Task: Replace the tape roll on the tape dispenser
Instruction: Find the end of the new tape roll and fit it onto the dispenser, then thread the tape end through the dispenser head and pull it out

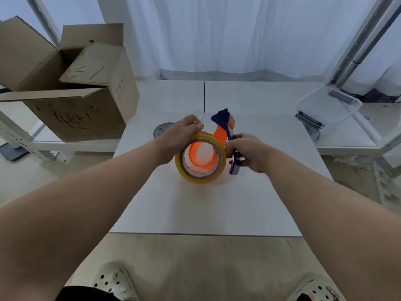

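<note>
A yellowish tape roll (198,179) is held upright above the white table (217,203), with my left hand (181,137) gripping its top left rim. Through the roll's hole I see the orange curved core of the tape dispenser (220,135). The dispenser has a dark blue frame and a blue cutter head that points away from me. My right hand (247,153) grips the blue frame on the roll's right side. The roll sits around the orange core. A flat grey roll or core (161,129) lies on the table behind my left hand, partly hidden.
Open cardboard boxes (71,88) stand on a low shelf at the left. A clear plastic container (327,105) sits at the right, with a metal frame (360,46) behind it. A white curtain hangs at the back. My feet in perforated clogs show below the table's near edge.
</note>
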### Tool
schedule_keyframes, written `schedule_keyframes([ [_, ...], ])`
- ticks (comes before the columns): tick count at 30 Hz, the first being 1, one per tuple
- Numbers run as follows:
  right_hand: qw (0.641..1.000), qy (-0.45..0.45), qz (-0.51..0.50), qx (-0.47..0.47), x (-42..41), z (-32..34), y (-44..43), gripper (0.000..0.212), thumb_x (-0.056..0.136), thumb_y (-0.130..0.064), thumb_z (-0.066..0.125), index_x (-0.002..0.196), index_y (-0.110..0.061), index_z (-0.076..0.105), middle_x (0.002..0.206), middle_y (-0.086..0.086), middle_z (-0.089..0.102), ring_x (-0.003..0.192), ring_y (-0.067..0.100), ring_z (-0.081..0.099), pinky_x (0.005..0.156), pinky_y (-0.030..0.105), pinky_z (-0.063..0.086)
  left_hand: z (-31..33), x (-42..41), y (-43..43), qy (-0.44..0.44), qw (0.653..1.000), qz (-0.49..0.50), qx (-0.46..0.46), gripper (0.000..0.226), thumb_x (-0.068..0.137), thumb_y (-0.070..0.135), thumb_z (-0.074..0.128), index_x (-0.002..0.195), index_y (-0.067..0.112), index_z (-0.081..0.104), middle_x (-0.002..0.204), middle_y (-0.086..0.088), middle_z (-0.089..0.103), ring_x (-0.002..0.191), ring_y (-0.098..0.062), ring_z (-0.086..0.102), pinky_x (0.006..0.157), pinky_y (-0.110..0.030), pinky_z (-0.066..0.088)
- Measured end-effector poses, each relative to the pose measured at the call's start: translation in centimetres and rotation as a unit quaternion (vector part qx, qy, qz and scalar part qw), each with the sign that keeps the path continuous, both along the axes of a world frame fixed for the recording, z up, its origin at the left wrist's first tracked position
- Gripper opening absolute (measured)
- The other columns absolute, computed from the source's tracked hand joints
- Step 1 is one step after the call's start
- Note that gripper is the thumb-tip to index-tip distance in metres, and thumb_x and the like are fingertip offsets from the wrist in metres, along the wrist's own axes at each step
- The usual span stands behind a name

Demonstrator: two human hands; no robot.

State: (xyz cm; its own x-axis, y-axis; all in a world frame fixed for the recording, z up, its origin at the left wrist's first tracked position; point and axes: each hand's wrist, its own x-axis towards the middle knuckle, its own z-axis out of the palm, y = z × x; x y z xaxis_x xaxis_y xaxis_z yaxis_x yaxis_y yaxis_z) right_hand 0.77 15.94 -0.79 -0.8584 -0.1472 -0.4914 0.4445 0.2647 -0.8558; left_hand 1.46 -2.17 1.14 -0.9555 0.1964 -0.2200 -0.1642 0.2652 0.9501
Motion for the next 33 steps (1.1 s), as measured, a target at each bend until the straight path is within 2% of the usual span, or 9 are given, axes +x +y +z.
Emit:
schedule_keyframes([
  [3, 0.996, 0.079, -0.025, -0.016, -0.4, 0.1, 0.0, 0.039, 0.084, -0.025, 0.065, 0.116, -0.016, 0.045, 0.105, 0.008, 0.060, 0.096, 0.023, 0.061, 0.082, 0.037, 0.054, 1.1, 0.0, -0.2, 0.032, 0.997, 0.025, 0.061, 0.017, 0.100, 0.024, 0.039, 0.085, 0.019, 0.045, 0.097, -0.008, 0.072, 0.082, -0.020, 0.068, 0.071, -0.024, 0.056],
  [5, 0.993, 0.108, -0.026, -0.030, -0.6, 0.4, -0.1, 0.039, 0.085, -0.031, 0.064, 0.116, -0.017, 0.045, 0.109, 0.006, 0.060, 0.102, 0.024, 0.060, 0.087, 0.041, 0.054, 2.1, 0.2, -0.1, 0.061, 0.997, 0.032, 0.045, 0.017, 0.100, 0.025, 0.038, 0.086, 0.019, 0.044, 0.090, -0.002, 0.071, 0.069, -0.009, 0.067, 0.063, -0.018, 0.055],
  [7, 0.992, 0.109, -0.017, -0.059, -0.7, 0.7, -0.2, 0.035, 0.087, -0.029, 0.061, 0.117, -0.017, 0.047, 0.108, 0.004, 0.062, 0.102, 0.023, 0.061, 0.084, 0.038, 0.054, 2.7, 0.2, 0.0, 0.091, 0.995, 0.022, 0.027, 0.015, 0.100, 0.025, 0.039, 0.089, 0.017, 0.045, 0.090, 0.002, 0.069, 0.062, -0.004, 0.065, 0.057, -0.014, 0.053],
  [12, 0.989, 0.102, -0.017, -0.103, -0.8, 0.7, 0.1, 0.038, 0.087, -0.022, 0.061, 0.121, -0.018, 0.046, 0.110, 0.004, 0.063, 0.102, 0.025, 0.062, 0.083, 0.035, 0.054, 3.0, 0.1, 0.4, 0.138, 0.989, 0.003, -0.047, 0.016, 0.099, 0.028, 0.040, 0.096, 0.013, 0.047, 0.108, -0.014, 0.059, 0.073, -0.009, 0.056, 0.056, -0.008, 0.048],
  [15, 0.989, 0.104, -0.009, -0.109, -0.9, 0.9, 0.4, 0.037, 0.088, -0.021, 0.061, 0.122, -0.020, 0.046, 0.111, 0.005, 0.062, 0.103, 0.026, 0.061, 0.087, 0.036, 0.053, 3.2, 0.1, 0.7, 0.149, 0.987, 0.006, -0.056, 0.016, 0.099, 0.028, 0.041, 0.095, 0.013, 0.047, 0.107, -0.012, 0.058, 0.073, -0.010, 0.055, 0.056, -0.009, 0.048],
  [22, 0.976, 0.090, 0.022, -0.195, -0.7, 1.1, -0.3, 0.030, 0.086, -0.019, 0.059, 0.115, -0.024, 0.053, 0.109, 0.006, 0.061, 0.095, 0.021, 0.059, 0.089, 0.037, 0.051, 3.1, 0.0, -0.1, 0.114, 0.991, 0.071, -0.022, 0.016, 0.099, 0.029, 0.041, 0.100, 0.015, 0.047, 0.075, 0.006, 0.058, 0.050, 0.001, 0.062, 0.045, -0.011, 0.046],
  [27, 0.970, 0.079, 0.014, -0.228, -0.9, 0.9, -0.4, 0.026, 0.085, -0.019, 0.060, 0.110, -0.023, 0.054, 0.100, 0.004, 0.065, 0.088, 0.020, 0.062, 0.082, 0.035, 0.053, 2.6, -0.4, -0.5, 0.118, 0.986, 0.113, -0.009, 0.017, 0.098, 0.032, 0.043, 0.097, 0.015, 0.047, 0.079, 0.005, 0.061, 0.051, 0.000, 0.062, 0.050, -0.013, 0.050],
  [30, 0.977, 0.092, 0.032, -0.188, -1.0, 1.3, -0.6, 0.043, 0.083, -0.017, 0.065, 0.122, -0.017, 0.047, 0.104, 0.007, 0.064, 0.092, 0.024, 0.062, 0.083, 0.036, 0.053, 2.4, -0.3, 0.0, 0.130, 0.981, 0.139, -0.037, 0.018, 0.098, 0.032, 0.043, 0.095, 0.014, 0.046, 0.076, 0.005, 0.057, 0.050, -0.002, 0.059, 0.048, -0.012, 0.048],
  [33, 0.981, 0.125, 0.041, -0.143, -0.8, 1.1, -1.5, 0.068, 0.075, -0.020, 0.075, 0.133, -0.017, 0.039, 0.111, 0.010, 0.062, 0.098, 0.029, 0.064, 0.087, 0.041, 0.054, 2.5, -0.4, 1.1, 0.156, 0.975, 0.140, -0.075, 0.018, 0.097, 0.030, 0.045, 0.090, 0.012, 0.047, 0.078, -0.003, 0.055, 0.066, -0.009, 0.053, 0.062, -0.019, 0.045],
])
